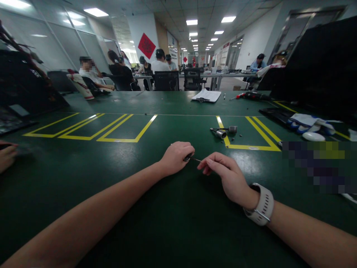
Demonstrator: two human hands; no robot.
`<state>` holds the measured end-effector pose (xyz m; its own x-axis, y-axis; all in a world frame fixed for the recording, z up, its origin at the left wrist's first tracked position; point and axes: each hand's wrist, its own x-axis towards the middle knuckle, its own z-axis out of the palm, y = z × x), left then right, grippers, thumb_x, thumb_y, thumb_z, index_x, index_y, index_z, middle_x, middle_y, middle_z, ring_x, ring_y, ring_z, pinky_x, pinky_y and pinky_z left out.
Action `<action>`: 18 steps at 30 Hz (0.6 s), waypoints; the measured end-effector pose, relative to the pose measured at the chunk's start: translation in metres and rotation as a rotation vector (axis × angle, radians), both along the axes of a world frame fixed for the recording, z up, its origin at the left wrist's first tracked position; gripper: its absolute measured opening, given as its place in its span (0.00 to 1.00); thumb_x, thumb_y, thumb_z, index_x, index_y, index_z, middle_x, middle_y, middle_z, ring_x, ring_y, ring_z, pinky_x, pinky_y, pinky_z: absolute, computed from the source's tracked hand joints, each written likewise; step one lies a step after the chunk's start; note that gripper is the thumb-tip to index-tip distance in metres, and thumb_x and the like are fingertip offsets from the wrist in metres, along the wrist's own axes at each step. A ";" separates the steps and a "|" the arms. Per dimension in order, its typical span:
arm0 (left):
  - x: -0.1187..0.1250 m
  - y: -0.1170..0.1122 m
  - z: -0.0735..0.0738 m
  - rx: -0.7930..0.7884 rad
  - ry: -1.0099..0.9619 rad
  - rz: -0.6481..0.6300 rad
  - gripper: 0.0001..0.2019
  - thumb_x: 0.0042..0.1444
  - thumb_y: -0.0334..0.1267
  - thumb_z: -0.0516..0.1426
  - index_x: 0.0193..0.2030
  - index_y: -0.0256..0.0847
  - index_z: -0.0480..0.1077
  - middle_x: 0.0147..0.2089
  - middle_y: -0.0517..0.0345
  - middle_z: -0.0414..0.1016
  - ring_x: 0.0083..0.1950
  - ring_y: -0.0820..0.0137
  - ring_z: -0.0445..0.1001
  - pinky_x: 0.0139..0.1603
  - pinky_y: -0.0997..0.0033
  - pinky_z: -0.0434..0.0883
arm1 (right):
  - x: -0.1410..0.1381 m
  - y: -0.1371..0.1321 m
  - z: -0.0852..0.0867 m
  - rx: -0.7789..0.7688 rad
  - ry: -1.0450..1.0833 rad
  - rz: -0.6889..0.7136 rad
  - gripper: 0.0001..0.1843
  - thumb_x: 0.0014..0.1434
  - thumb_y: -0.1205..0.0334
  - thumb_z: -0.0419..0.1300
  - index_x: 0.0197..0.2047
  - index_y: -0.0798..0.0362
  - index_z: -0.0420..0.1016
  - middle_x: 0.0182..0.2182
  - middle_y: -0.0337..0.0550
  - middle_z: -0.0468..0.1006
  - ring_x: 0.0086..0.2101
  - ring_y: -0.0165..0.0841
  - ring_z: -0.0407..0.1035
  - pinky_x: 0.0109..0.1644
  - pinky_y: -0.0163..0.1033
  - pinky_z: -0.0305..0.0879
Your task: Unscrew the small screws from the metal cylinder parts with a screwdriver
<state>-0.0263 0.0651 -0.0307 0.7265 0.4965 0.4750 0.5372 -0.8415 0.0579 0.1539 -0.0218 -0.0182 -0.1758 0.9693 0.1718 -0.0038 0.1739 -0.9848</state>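
My left hand [176,157] rests on the green table [139,208], its fingers curled around a small dark tool handle [187,157]. A thin metal shaft [196,159] sticks out of the handle toward my right hand [223,175]. The right hand's fingers pinch together at the shaft's tip; a white watch [262,206] is on that wrist. Two small metal cylinders [222,133] lie a little beyond the hands, by a yellow line.
Yellow tape rectangles [92,128] mark the table. White and blue gloves [309,123] lie at the right, papers [206,95] and a red-handled screwdriver [237,96] farther back. Another person's hand [7,156] shows at the left edge. People sit at desks behind.
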 end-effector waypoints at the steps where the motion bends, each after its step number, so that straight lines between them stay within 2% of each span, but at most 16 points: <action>1: 0.000 0.000 0.000 -0.014 -0.021 -0.006 0.04 0.55 0.29 0.52 0.29 0.37 0.65 0.28 0.59 0.66 0.30 0.72 0.65 0.32 0.72 0.61 | 0.000 0.002 -0.001 -0.046 0.075 0.009 0.10 0.57 0.61 0.54 0.29 0.54 0.74 0.30 0.44 0.76 0.30 0.33 0.67 0.36 0.41 0.62; 5: 0.000 0.001 0.000 -0.113 -0.143 -0.060 0.06 0.56 0.31 0.53 0.28 0.37 0.64 0.27 0.60 0.65 0.28 0.74 0.64 0.30 0.74 0.61 | 0.002 0.009 -0.002 -0.265 0.333 0.020 0.08 0.54 0.63 0.56 0.28 0.55 0.74 0.28 0.45 0.78 0.27 0.31 0.66 0.34 0.39 0.60; 11: -0.001 0.005 -0.001 -0.205 -0.217 -0.104 0.07 0.55 0.34 0.55 0.27 0.37 0.63 0.27 0.61 0.65 0.28 0.75 0.64 0.29 0.75 0.61 | 0.006 0.016 0.000 -0.410 0.462 0.036 0.07 0.52 0.63 0.56 0.27 0.55 0.74 0.27 0.45 0.79 0.26 0.31 0.66 0.34 0.39 0.59; 13: -0.001 0.006 -0.001 -0.218 -0.216 -0.104 0.07 0.55 0.34 0.55 0.27 0.37 0.63 0.27 0.61 0.65 0.28 0.75 0.64 0.30 0.75 0.61 | 0.006 0.016 -0.001 -0.402 0.473 0.024 0.08 0.53 0.63 0.55 0.27 0.55 0.73 0.27 0.45 0.79 0.26 0.31 0.65 0.33 0.39 0.59; 15: -0.001 0.005 -0.001 -0.213 -0.205 -0.098 0.06 0.54 0.33 0.55 0.28 0.37 0.63 0.27 0.61 0.65 0.28 0.75 0.64 0.30 0.75 0.61 | 0.005 0.014 -0.002 -0.331 0.444 0.001 0.08 0.54 0.64 0.54 0.27 0.54 0.73 0.27 0.44 0.78 0.26 0.31 0.66 0.33 0.39 0.59; 18: 0.000 0.003 0.000 -0.182 -0.175 -0.077 0.05 0.54 0.32 0.55 0.28 0.37 0.64 0.27 0.61 0.65 0.28 0.74 0.64 0.30 0.75 0.61 | 0.002 0.006 -0.001 -0.124 0.218 -0.038 0.09 0.57 0.63 0.54 0.28 0.53 0.73 0.29 0.43 0.77 0.29 0.32 0.66 0.35 0.40 0.60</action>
<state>-0.0260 0.0686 -0.0308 0.6800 0.5318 0.5047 0.4402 -0.8467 0.2990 0.1554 -0.0159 -0.0195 -0.1105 0.9906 0.0810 -0.2146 0.0559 -0.9751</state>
